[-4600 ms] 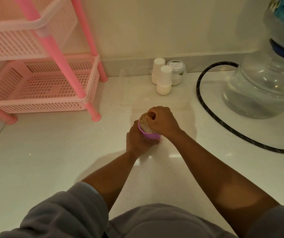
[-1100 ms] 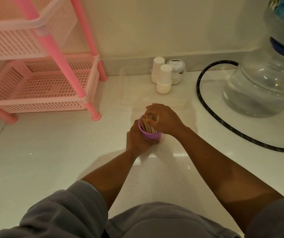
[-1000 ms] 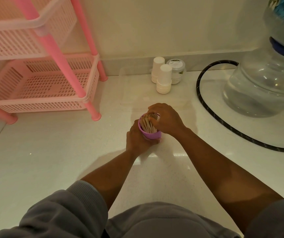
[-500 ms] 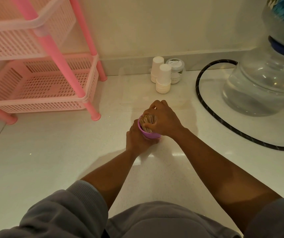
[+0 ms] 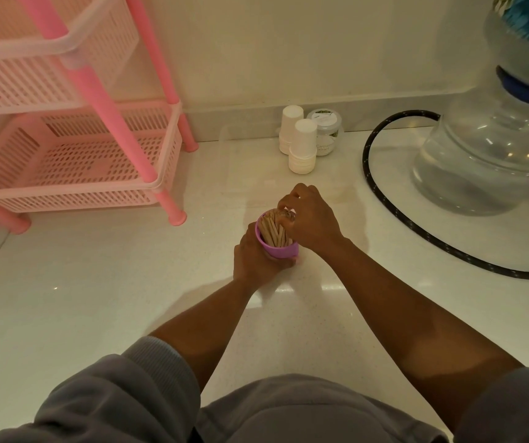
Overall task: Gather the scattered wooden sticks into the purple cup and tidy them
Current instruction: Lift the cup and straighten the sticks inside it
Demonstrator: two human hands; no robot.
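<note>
The purple cup (image 5: 280,249) stands on the white counter (image 5: 96,298) in the middle of the view, packed with upright wooden sticks (image 5: 271,230). My left hand (image 5: 252,259) grips the cup's near left side from below the rim. My right hand (image 5: 311,219) is over the cup's right rim with its fingers curled round the tops of the sticks. I see no loose sticks on the counter.
A pink two-tier basket rack (image 5: 74,155) stands at the left. Two stacks of white paper cups (image 5: 303,145) and a small jar (image 5: 325,131) sit by the back wall. A black hose (image 5: 384,199) curves round a large clear water bottle (image 5: 493,161) at right.
My right hand has kept shifting over the cup's mouth, working the stick tops, and now sits slightly further right. The left hand and cup have stayed put.
</note>
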